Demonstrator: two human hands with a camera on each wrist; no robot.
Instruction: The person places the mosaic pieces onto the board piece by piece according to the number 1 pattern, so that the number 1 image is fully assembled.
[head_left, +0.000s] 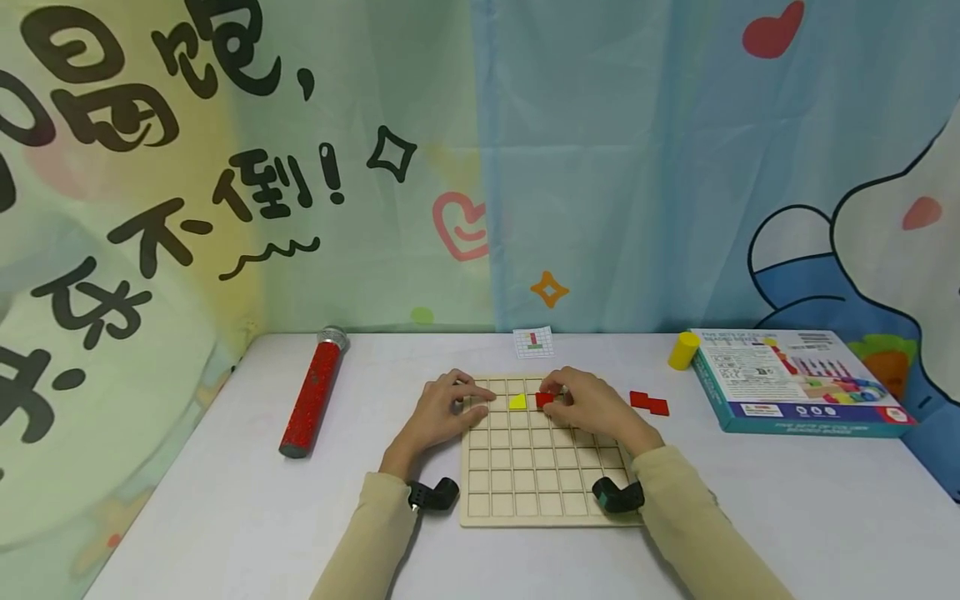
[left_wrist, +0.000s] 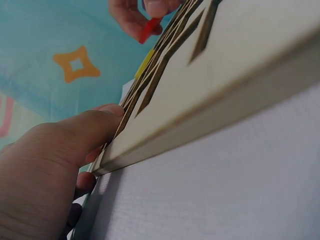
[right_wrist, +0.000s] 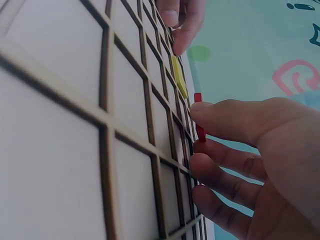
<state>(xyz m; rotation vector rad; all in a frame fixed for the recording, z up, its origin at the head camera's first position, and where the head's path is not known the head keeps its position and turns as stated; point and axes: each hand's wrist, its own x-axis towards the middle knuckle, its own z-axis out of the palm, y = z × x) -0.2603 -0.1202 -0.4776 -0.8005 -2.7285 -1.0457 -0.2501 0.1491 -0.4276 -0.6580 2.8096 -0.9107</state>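
A wooden grid board (head_left: 525, 483) lies on the white table. A yellow piece (head_left: 517, 402) sits in a cell near the board's far edge. My right hand (head_left: 581, 404) pinches a red piece (head_left: 544, 400) just right of the yellow one; the right wrist view shows that red piece (right_wrist: 199, 115) on edge between thumb and fingers, beside the yellow piece (right_wrist: 178, 76). My left hand (head_left: 446, 408) rests with straight fingers on the board's far left corner, its thumb (left_wrist: 85, 132) pressed against the board's edge (left_wrist: 210, 120).
Another red piece (head_left: 649, 402) lies right of the board. A yellow cylinder (head_left: 683, 350) and a printed box (head_left: 795, 379) stand at the back right. A pattern card (head_left: 533, 342) lies behind the board, and a red tube (head_left: 312, 392) to the left.
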